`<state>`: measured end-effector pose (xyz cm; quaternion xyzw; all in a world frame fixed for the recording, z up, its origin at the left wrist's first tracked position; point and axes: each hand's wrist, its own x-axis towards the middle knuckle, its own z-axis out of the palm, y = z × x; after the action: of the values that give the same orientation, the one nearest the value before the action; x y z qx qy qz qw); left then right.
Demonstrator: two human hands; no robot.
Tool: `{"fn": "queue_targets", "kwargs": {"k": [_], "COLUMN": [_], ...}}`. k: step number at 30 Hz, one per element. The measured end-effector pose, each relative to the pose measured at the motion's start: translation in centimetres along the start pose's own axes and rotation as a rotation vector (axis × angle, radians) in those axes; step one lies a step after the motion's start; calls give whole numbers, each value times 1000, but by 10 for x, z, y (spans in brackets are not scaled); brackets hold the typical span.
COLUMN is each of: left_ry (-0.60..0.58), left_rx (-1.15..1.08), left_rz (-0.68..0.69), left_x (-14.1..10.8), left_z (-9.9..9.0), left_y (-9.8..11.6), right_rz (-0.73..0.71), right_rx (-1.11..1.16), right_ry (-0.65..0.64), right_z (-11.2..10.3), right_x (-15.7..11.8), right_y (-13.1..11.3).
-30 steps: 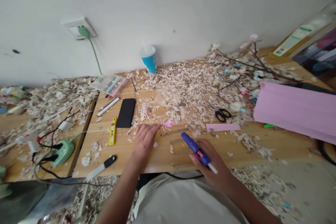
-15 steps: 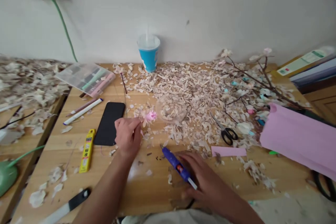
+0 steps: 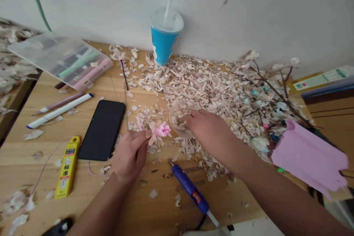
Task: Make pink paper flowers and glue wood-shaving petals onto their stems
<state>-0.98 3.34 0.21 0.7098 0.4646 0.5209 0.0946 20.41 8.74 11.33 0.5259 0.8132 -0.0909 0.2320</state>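
My left hand (image 3: 129, 155) pinches a pink flower (image 3: 159, 131) with pale outer petals near its base, thumb and finger closed on it. My right hand (image 3: 207, 131) reaches into a clear round bowl (image 3: 174, 113) of dried petals, fingers curled together and pointing down. Whatever is between those fingertips is hidden. Below both hands lies a blue glue gun (image 3: 189, 188) on the table, a glue stick poking from its back end and its tip toward the flower. Loose dried petals (image 3: 210, 84) surround the bowl.
Left of my left hand lie a black phone (image 3: 103, 129), a yellow blade box (image 3: 68, 167), a white marker (image 3: 61, 110) and a clear pen case (image 3: 66, 59). A blue cup (image 3: 165, 40) stands by the wall. Twigs (image 3: 272, 87) and pink paper (image 3: 309, 156) are at right.
My right hand has left the glue gun on the table and moved up to the bowl. The left hand still holds the flower. The view has shifted closer.
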Motion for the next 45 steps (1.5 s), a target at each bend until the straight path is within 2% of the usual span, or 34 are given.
{"fn": "queue_targets", "kwargs": {"k": [4,8,11,18,22,27,30,35,39,45], "left_ry": [-9,-12,-15,4,10,18,37,51,43,13], "left_rx": [-21,-81,-74,-53,-56,-68,-83,-84,-99,-98], "left_rz": [112,134,120,147,151,81,74,123,125,123], "left_x": [10,12,9,12,14,13,12,10,10,10], "left_z": [-1,1,2,4,7,9,10,11,13,13], "left_y": [8,10,8,7,8,5,3,0,-1,-1], "right_rz": [-48,-117,-140,-48,4,91,81,-64,24,65], "right_rx": [31,102,168,358,485,611,602,489,299,147], "right_ry": [1,23,43,186,228,288,273,152,123,50], "right_z": [15,25,22,5,8,16,15,5,9,27], "right_x": [16,22,21,3,0,1,-1,0,7,18], "right_y": [1,5,9,18,22,18,15,11,8,-2]}}
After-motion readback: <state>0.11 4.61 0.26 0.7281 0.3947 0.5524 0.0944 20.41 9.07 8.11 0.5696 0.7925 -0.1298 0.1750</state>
